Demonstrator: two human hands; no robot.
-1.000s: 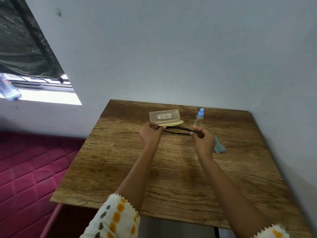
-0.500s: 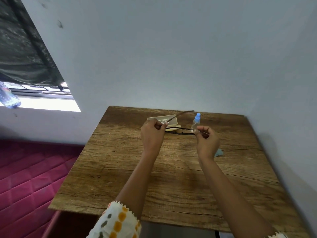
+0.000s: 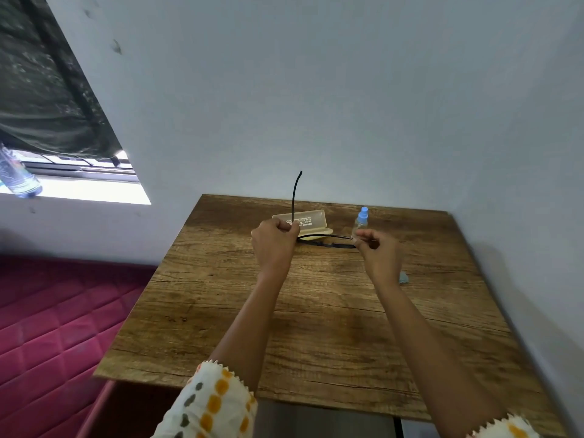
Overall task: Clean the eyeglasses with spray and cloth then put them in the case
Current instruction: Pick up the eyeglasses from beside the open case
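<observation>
Just in front of the case [image 3: 308,220], the eyeglasses [image 3: 327,241] hang between 2 hands: left hand [image 3: 275,245] grips 1 end, right hand [image 3: 377,251] pinches the other temple. Unfold gently, fingers off lenses.

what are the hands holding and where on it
The eyeglasses, in both hands: left hand grips the frame's left end, its arm sticking up; right hand pinches the right end.
</observation>
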